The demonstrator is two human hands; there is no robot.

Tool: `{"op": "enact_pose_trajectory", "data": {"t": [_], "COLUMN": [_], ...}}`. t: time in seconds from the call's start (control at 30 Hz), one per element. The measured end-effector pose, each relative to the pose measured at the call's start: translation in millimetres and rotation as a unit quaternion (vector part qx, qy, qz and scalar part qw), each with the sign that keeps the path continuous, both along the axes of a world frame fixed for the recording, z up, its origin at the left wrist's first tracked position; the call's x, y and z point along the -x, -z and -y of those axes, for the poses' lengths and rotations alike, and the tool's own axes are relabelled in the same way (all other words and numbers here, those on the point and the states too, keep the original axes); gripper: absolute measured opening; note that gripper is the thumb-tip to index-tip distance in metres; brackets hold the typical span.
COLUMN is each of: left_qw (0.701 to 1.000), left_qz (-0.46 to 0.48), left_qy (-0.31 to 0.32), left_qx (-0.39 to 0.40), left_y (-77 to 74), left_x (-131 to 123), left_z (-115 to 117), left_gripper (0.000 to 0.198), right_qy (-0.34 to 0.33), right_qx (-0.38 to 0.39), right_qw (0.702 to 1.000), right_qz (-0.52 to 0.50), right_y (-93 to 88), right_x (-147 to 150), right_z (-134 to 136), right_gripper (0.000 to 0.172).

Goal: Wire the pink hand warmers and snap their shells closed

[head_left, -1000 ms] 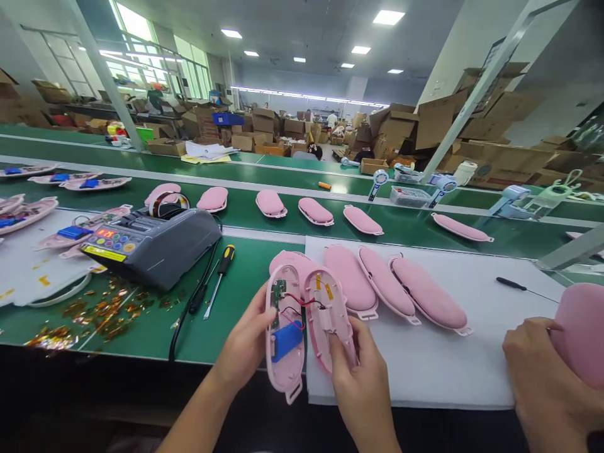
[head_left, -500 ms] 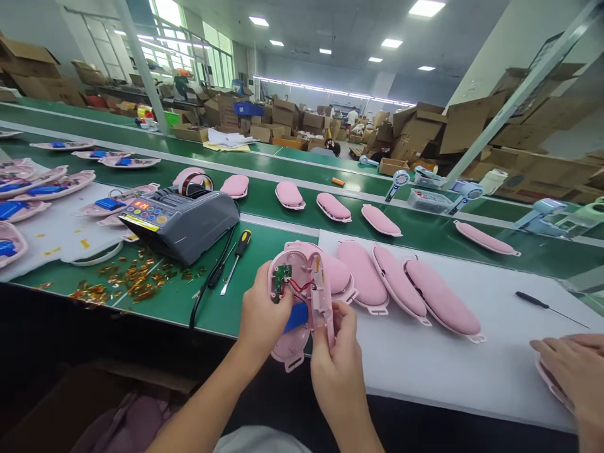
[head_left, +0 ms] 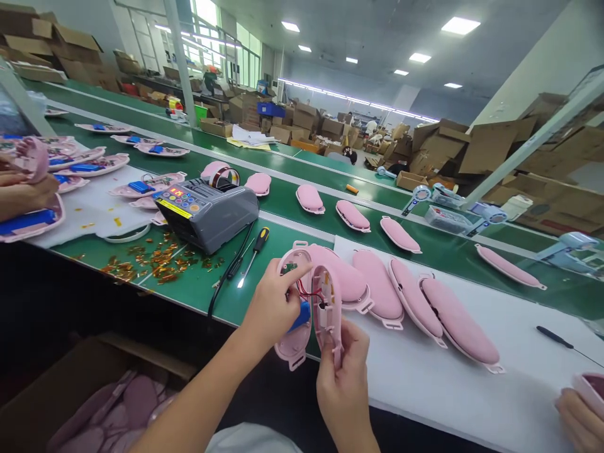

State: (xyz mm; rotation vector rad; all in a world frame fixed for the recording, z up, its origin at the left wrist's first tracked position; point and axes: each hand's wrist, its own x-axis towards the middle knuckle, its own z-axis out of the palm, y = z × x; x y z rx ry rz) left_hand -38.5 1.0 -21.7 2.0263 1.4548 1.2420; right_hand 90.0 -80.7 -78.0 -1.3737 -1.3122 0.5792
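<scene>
My left hand (head_left: 271, 302) grips a pink oval shell half (head_left: 291, 349) at its left side, with the index finger stretched across its top. Inside that half sit a blue battery pack (head_left: 301, 314) and a green circuit board (head_left: 289, 268), partly hidden by my fingers. My right hand (head_left: 345, 371) is closed around the lower end of the matching pink shell half (head_left: 334, 318), which stands on edge. Red and black wires (head_left: 309, 292) run between the two halves. Just behind, several closed pink padded cases (head_left: 380, 289) lie on the white sheet.
A grey tape dispenser (head_left: 207, 211) and a yellow-black screwdriver (head_left: 257, 251) are left of my hands, near amber tape scraps (head_left: 165, 261). Co-workers' hands appear at the left (head_left: 28, 195) and right (head_left: 582, 415) edges. A box of pink parts (head_left: 127, 409) stands below.
The two shell halves have been drawn further apart, the right one turned to show its inside. My left index finger now reaches over the top. The view has swung left.
</scene>
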Motion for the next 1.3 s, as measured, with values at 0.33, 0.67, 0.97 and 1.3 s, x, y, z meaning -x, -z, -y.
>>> {"op": "enact_pose_trajectory", "data": {"t": [0.33, 0.67, 0.97, 1.3], "left_qw": [0.994, 0.996, 0.993, 0.777], "left_qz": [-0.027, 0.017, 0.072, 0.548], "left_qy": [0.099, 0.060, -0.037, 0.215], "left_qx": [0.044, 0.057, 0.086, 0.225], "left_y": [-13.3, -7.5, -6.0, 16.4], "left_x": [1, 2, -12, -24], "left_z": [0, -6, 1, -6], "left_gripper": [0.039, 0.032, 0.066, 0.045], "right_qy": [0.034, -0.024, -0.032, -0.098], "right_qx": [0.028, 0.034, 0.094, 0.048], "right_qw": [0.999, 0.990, 0.986, 0.989], "right_qz": [-0.028, -0.136, -0.132, -0.103], "right_y": [-19.9, -29.4, -39.1, -34.4], "right_x": [21, 19, 12, 0], "right_z": [-14, -29, -38, -44], "right_gripper": [0.028, 0.033, 0.052, 0.049]}}
